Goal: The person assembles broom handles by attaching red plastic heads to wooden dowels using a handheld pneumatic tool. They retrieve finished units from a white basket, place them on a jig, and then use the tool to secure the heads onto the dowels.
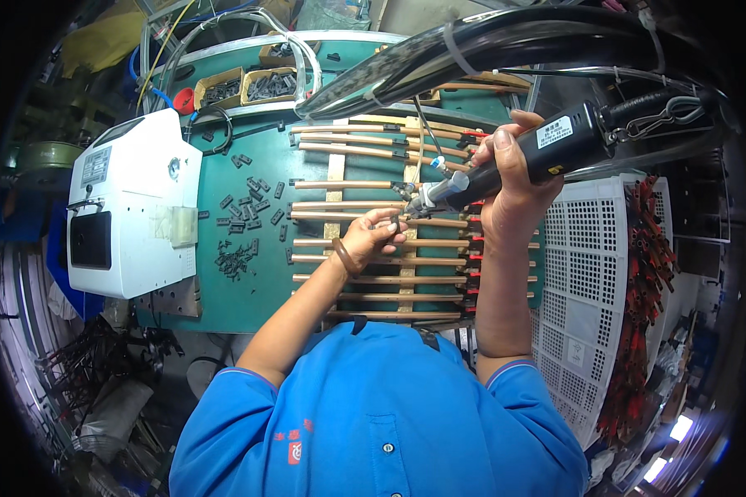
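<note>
Hands on slim copper tube

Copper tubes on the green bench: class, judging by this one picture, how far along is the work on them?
Already done: about ten copper tubes lie racked in rows across wooden slats. In hand: the right hand aims a black power tool at a tube end; the left hand pinches there. Left: loose black clips remain scattered; which tubes are finished cannot be told.
</note>
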The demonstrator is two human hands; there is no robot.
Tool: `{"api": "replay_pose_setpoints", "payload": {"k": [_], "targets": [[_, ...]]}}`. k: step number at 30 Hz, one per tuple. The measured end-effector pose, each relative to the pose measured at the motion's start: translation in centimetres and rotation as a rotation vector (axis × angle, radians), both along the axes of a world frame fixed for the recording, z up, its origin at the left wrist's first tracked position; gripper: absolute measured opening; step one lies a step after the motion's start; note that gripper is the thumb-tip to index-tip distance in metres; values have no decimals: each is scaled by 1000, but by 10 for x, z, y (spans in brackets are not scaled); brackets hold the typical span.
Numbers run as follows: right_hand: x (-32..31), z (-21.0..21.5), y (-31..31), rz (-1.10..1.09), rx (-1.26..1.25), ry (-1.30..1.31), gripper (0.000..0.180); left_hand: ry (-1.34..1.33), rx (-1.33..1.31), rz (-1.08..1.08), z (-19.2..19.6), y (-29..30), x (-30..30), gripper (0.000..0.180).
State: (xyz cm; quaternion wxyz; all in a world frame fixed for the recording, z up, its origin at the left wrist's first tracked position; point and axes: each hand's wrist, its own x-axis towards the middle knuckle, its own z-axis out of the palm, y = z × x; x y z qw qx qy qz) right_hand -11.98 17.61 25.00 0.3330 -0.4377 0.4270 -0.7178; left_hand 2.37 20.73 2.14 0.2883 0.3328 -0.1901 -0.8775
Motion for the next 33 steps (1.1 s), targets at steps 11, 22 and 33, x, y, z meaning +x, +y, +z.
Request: {"api": "replay_pose_setpoints", "payload": {"k": [11, 22, 33], "targets": [[-5, -9, 0, -33, 4, -6, 31, -288, -369, 15, -17, -35, 19, 17], [-15, -21, -14, -20, -29, 58, 35, -295, -109, 156, -23, -47, 5, 12], [-15, -20, -22, -18, -30, 77, 32, -75, 108, 148, -9, -41, 17, 24]]}}
